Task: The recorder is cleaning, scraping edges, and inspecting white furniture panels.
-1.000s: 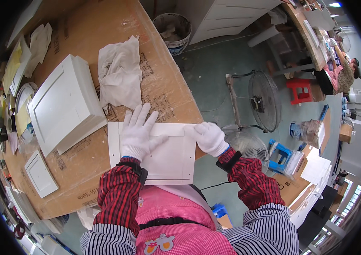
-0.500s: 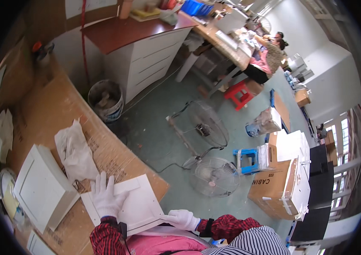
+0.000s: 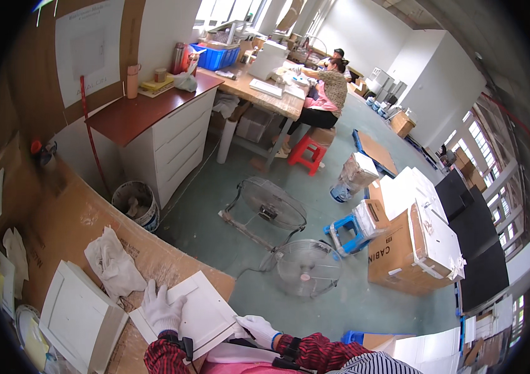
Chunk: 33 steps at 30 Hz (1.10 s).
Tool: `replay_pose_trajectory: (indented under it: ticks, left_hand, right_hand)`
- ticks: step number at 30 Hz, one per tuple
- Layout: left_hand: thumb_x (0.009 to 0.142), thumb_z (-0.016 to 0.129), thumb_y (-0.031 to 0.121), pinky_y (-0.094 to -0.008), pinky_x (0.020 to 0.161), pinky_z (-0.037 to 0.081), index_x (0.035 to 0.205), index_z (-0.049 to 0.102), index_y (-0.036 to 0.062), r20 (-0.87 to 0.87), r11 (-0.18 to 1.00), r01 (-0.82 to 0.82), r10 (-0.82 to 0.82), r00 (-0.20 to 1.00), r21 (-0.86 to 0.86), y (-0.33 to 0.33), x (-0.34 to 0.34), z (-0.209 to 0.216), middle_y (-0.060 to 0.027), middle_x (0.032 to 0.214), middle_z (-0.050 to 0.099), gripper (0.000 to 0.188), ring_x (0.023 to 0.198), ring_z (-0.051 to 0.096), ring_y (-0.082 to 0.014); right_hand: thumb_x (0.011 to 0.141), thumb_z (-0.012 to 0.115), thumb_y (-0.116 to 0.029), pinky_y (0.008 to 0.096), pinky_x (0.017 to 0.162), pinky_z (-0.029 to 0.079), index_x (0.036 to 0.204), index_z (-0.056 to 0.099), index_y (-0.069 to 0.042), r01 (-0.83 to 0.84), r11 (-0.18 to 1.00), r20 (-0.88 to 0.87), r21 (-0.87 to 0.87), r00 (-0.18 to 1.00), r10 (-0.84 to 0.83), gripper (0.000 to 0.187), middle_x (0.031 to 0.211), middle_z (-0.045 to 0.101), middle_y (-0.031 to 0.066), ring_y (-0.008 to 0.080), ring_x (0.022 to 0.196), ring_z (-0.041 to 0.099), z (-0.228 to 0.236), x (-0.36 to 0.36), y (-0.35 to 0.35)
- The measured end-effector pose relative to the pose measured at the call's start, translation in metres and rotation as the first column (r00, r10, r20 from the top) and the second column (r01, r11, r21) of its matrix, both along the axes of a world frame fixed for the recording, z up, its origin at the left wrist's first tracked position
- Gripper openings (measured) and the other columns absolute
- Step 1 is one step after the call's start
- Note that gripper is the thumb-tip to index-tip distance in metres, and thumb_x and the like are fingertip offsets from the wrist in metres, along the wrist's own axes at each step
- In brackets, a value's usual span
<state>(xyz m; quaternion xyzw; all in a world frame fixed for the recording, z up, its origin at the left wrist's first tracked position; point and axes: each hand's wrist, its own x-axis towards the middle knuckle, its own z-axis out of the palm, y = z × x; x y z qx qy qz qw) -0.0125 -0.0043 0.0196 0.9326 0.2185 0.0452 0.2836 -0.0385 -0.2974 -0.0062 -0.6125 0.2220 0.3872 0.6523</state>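
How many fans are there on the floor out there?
2 in view: a farther fan, on the side toward the red stool, and a nearer fan, closer to the person's right hand. Others may be hidden.

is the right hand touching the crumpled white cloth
Apart: the head view shows the left hand and white panel between the right hand and the crumpled white cloth.

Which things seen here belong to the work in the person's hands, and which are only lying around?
In the work:
white panel, with the left hand spread flat on it and the right hand at its edge
probably the stack of similar white panels beside it

Apparently just lying about:
bucket
nearer floor fan
blue stool
large cardboard box
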Motion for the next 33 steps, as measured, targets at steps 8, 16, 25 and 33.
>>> replay_pose_trajectory:
  ticks: [8, 16, 25, 33]
  left_hand:
    - [0.087, 0.074, 0.044, -0.0479, 0.117, 0.038, 0.132, 0.070, 0.0112, -0.102, 0.993, -0.084, 0.093, 0.990, 0.087, -0.012, -0.023, -0.005, -0.0126, 0.156, 0.051, 0.056, 0.142, 0.046, -0.0338]
    - [0.089, 0.076, 0.022, -0.0470, 0.112, 0.044, 0.132, 0.064, 0.0008, 0.275, 0.986, -0.077, 0.033, 0.961, 0.150, 0.033, -0.045, -0.068, -0.0200, 0.141, 0.062, 0.049, 0.130, 0.055, -0.0395]
    - [0.086, 0.076, 0.028, -0.0490, 0.114, 0.041, 0.132, 0.064, 0.0016, 0.180, 0.984, -0.109, 0.083, 0.980, 0.142, 0.028, -0.057, -0.061, -0.0194, 0.141, 0.061, 0.054, 0.130, 0.053, -0.0404]
    - [0.086, 0.078, 0.037, -0.0453, 0.111, 0.045, 0.129, 0.069, 0.0089, 0.143, 0.952, -0.231, 0.205, 0.968, 0.201, 0.019, -0.028, -0.034, -0.0111, 0.138, 0.065, 0.052, 0.129, 0.057, -0.0343]
  right_hand:
    - [0.109, 0.060, -0.027, 0.0289, 0.080, 0.062, 0.115, 0.067, 0.003, 0.294, 0.890, 0.146, 0.348, 0.921, -0.361, 0.032, 0.104, 0.072, 0.0110, 0.0177, 0.090, 0.072, 0.027, 0.031, 0.000]
    - [0.107, 0.061, -0.043, 0.0236, 0.064, 0.054, 0.104, 0.069, -0.004, -0.128, 0.991, 0.269, -0.048, 0.953, 0.136, 0.040, 0.083, 0.071, 0.0017, 0.0104, 0.068, 0.067, 0.079, -0.013, 0.035]
    - [0.107, 0.056, -0.034, 0.0289, 0.048, 0.045, 0.124, 0.066, -0.014, -0.199, 0.923, 0.349, -0.330, 0.882, 0.315, 0.029, 0.078, 0.065, 0.0002, 0.0094, 0.056, 0.058, 0.057, 0.030, 0.002]
    - [0.100, 0.065, -0.012, 0.0288, 0.071, 0.055, 0.128, 0.069, -0.001, -0.420, 0.720, 0.648, -0.553, 0.327, 0.688, 0.031, 0.098, 0.072, 0.0074, 0.0111, 0.074, 0.066, 0.044, 0.167, 0.011]
